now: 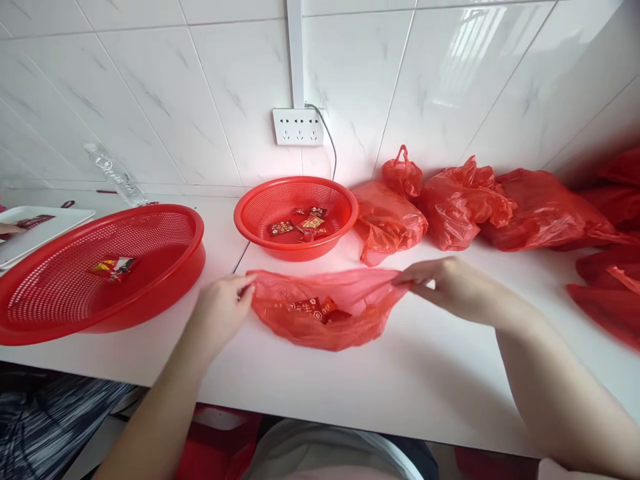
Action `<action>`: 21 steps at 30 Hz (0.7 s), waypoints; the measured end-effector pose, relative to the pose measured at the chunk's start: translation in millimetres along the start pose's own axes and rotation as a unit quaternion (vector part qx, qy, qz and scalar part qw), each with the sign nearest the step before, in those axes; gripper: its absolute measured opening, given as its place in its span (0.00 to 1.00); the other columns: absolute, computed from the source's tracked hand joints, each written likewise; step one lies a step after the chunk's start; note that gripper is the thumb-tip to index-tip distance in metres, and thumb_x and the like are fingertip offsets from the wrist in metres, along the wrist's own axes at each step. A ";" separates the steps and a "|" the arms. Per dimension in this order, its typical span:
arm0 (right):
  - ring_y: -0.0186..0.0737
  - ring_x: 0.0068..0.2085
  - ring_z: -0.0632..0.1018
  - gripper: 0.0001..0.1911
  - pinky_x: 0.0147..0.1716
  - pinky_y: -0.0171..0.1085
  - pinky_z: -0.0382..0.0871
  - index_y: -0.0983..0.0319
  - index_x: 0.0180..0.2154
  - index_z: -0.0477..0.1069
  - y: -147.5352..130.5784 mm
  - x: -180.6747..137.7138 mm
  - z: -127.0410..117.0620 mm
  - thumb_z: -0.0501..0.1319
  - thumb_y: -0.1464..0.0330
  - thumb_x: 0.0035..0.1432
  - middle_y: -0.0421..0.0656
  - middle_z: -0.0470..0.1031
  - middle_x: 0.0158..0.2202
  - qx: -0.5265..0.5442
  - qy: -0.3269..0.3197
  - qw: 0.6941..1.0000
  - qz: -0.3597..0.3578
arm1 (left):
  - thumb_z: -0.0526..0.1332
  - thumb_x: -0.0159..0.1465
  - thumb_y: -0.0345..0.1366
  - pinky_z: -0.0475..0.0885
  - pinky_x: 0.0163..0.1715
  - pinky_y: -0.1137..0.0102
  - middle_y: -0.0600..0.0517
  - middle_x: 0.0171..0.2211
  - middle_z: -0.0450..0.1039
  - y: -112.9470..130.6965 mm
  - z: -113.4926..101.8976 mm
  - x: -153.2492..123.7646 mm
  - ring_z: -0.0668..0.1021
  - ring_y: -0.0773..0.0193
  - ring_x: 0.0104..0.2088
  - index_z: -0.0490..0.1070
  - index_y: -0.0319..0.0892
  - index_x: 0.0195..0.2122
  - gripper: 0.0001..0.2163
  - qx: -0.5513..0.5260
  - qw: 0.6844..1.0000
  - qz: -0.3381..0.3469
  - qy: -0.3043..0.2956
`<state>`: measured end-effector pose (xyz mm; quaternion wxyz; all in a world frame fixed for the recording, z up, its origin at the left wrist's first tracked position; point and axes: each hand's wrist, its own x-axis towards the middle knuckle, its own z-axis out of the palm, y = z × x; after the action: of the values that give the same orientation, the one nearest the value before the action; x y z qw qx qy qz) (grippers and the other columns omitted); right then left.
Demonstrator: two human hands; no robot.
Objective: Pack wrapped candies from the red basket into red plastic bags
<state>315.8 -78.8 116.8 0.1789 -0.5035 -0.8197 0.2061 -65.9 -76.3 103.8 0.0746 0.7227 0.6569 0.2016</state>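
Observation:
A thin red plastic bag rests on the white table in front of me, its mouth stretched wide. My left hand pinches the bag's left edge, and my right hand pinches the right edge. Several small red snack packets lie inside the bag, partly seen through its film. Just behind the bag stands a small red basket with several wrapped snacks in it. On my left is a larger red basket holding a colourful packet.
Filled red bags line the wall at the right. A clear plastic bottle leans behind the large basket. At far left, another person's hand is over a white tray. A power socket is on the tiled wall.

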 end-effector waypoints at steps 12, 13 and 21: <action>0.42 0.39 0.80 0.14 0.38 0.40 0.75 0.55 0.36 0.78 -7.3 40.8 -19.2 0.54 0.72 0.57 0.38 0.81 0.39 -0.040 0.045 0.998 0.023 | 0.63 0.59 0.44 0.73 0.42 0.64 0.50 0.39 0.75 20.0 -32.9 60.7 0.78 0.60 0.40 0.72 0.49 0.50 0.18 -0.178 0.978 0.030 -0.108; 0.42 0.41 0.80 0.13 0.39 0.40 0.75 0.55 0.38 0.77 -2.4 42.2 -15.9 0.55 0.71 0.57 0.38 0.80 0.41 -0.034 0.022 0.999 0.027 | 0.62 0.60 0.46 0.73 0.42 0.63 0.50 0.41 0.76 14.7 -27.5 59.7 0.78 0.59 0.42 0.72 0.49 0.51 0.18 -0.191 0.975 0.016 -0.113; 0.55 0.57 0.72 0.50 0.50 0.51 0.72 0.48 0.68 0.41 25.2 36.1 -5.1 0.66 0.52 0.51 0.45 0.67 0.60 0.036 -0.019 0.999 0.027 | 0.68 0.54 0.49 0.72 0.49 0.55 0.44 0.60 0.65 -25.7 4.5 26.8 0.74 0.48 0.53 0.58 0.51 0.63 0.37 -0.225 0.952 0.007 -0.210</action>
<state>321.8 -35.2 111.2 0.1755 -0.5151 -0.8010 0.2495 -86.2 -46.2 95.3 0.3698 0.7179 0.5589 0.1885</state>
